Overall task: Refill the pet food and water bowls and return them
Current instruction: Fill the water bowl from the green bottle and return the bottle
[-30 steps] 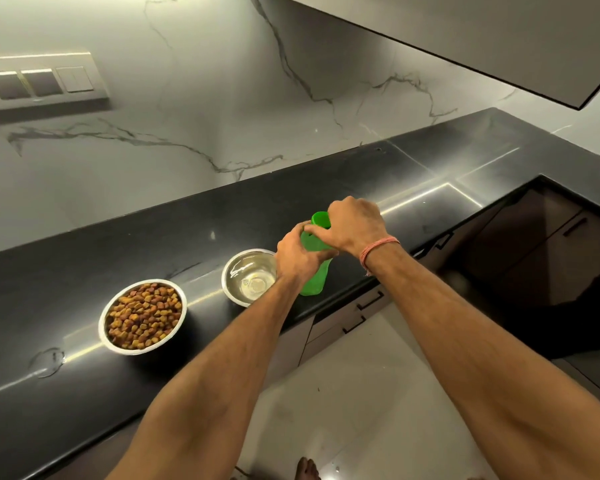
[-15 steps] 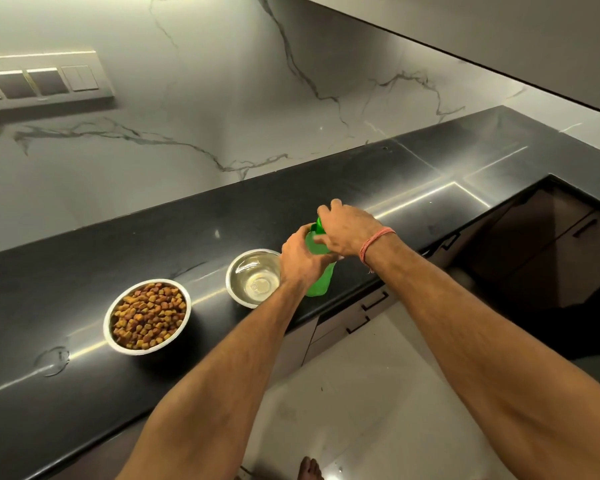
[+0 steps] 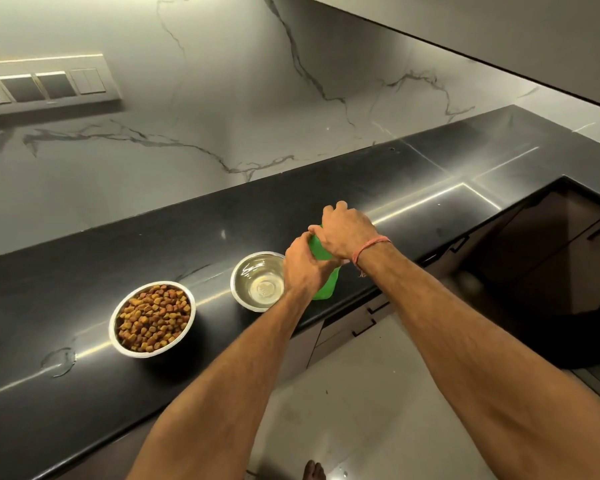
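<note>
While the left hand (image 3: pixel 300 268) gripped the green bottle (image 3: pixel 323 284) and the right hand (image 3: pixel 345 232) curled over its top, kibble bowl (image 3: pixel 152 318) and water bowl (image 3: pixel 258 281) sat filled just left of them; returning both remained.

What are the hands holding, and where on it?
Both grip the green bottle: the left hand round its middle, the right hand over its top, where a cap would be.

I see a green bottle (image 3: pixel 323 285), brown kibble (image 3: pixel 153 318) in a steel bowl (image 3: pixel 115 327), black counter (image 3: pixel 84 258), and grey-veined white marble wall (image 3: pixel 222 98).
</note>
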